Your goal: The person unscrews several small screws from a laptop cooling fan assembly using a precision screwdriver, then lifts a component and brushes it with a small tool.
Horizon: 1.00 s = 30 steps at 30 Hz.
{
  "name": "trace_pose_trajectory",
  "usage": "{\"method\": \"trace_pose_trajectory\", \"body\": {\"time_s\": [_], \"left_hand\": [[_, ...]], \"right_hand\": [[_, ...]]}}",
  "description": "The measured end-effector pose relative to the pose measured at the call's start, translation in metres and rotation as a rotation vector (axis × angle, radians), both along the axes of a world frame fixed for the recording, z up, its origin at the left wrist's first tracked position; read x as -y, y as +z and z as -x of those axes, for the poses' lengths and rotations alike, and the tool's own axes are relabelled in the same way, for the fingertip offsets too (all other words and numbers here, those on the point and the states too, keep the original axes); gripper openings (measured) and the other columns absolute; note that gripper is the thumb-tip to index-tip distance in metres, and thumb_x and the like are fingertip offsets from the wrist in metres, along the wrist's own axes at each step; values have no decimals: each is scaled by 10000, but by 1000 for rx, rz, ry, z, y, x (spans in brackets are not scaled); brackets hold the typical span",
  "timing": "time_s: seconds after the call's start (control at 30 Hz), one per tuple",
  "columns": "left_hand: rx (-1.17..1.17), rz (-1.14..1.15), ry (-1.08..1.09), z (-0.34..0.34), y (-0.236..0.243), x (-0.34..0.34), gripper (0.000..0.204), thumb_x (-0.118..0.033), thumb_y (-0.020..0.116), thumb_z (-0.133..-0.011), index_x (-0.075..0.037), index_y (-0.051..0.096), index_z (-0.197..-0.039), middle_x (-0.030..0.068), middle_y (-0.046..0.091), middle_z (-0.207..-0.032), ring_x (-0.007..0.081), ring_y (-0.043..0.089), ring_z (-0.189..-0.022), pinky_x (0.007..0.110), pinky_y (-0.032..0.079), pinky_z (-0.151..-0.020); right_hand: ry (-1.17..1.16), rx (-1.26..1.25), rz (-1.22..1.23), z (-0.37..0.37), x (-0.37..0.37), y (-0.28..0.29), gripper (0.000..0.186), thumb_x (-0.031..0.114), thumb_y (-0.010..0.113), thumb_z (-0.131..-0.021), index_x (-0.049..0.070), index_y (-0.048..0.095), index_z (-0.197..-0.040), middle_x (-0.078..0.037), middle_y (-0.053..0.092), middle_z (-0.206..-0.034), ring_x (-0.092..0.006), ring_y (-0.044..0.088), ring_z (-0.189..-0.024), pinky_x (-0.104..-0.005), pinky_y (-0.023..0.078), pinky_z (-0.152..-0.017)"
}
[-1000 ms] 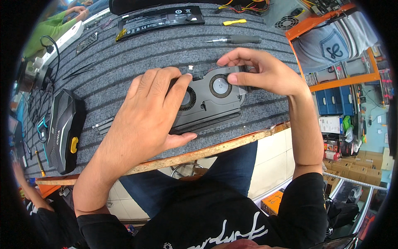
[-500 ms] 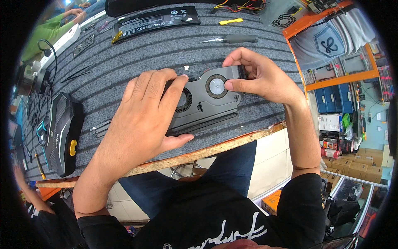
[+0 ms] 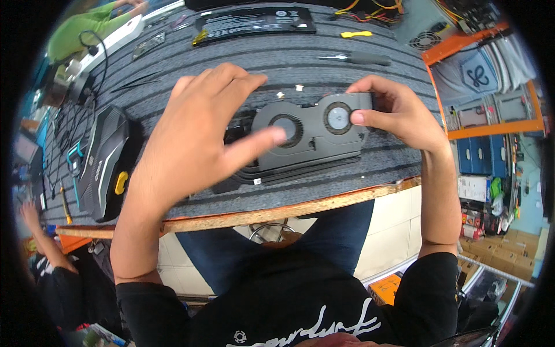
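Observation:
A grey twin-fan laptop cooling module [image 3: 315, 132] lies on the striped grey mat near the table's front edge, its dark heat pipes along the near side. My right hand [image 3: 399, 113] grips its right end, thumb on top by the right fan and fingers behind the far edge. Over its left end hovers my left hand [image 3: 199, 136], fingers apart and slightly blurred, thumb stretched across the left fan. Part of the module's left end is hidden beneath that hand. Just beyond the module sit two small white pieces [image 3: 280, 95], too small to identify.
Farther back lie a black laptop battery [image 3: 254, 22], a grey-handled screwdriver [image 3: 364, 58] and a yellow pry tool [image 3: 356, 34]. Black tweezers [image 3: 136, 81] and a black case with a yellow latch [image 3: 107, 165] are on the left. An orange-framed shelf [image 3: 497, 128] borders the right side.
My left hand has lifted off the module's left side and opened, uncovering more of the left fan. A second white piece now shows. My right hand keeps its grip; the whole view has shifted.

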<state>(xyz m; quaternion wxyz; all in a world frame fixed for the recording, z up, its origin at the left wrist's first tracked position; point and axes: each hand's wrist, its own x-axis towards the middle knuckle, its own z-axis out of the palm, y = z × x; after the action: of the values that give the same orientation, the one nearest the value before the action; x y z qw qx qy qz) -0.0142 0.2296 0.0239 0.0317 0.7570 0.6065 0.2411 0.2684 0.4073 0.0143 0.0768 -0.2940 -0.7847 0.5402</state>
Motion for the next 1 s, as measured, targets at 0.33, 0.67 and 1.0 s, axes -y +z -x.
{"method": "trace_pose_trajectory", "body": {"time_s": [0.33, 0.67, 1.0], "left_hand": [[302, 467, -59, 51, 21, 2, 403, -363, 657, -1028, 22, 751, -1101, 137, 741, -1044, 251, 692, -974, 368, 519, -890], [329, 418, -178, 51, 32, 15, 233, -212, 792, -917, -8, 749, -1021, 72, 723, -926, 169, 661, -848, 305, 511, -794], [348, 370, -148, 50, 27, 14, 181, -189, 769, -945, -11, 745, -959, 66, 724, -865, 157, 650, -790, 298, 498, -711]], "right_hand": [[-86, -162, -25, -8, 21, 7, 361, 53, 816, -922, -11, 648, -1235, 6, 685, -1073, -55, 608, -964, -227, 501, -827], [-172, -226, -73, -22, 32, -4, 292, 59, 775, -966, -14, 644, -1216, -27, 694, -1102, -73, 628, -999, -245, 516, -883], [-190, -279, -6, -22, 35, -6, 255, 57, 735, -995, -7, 627, -1217, -45, 698, -1101, -92, 647, -1007, -246, 517, -889]]}}
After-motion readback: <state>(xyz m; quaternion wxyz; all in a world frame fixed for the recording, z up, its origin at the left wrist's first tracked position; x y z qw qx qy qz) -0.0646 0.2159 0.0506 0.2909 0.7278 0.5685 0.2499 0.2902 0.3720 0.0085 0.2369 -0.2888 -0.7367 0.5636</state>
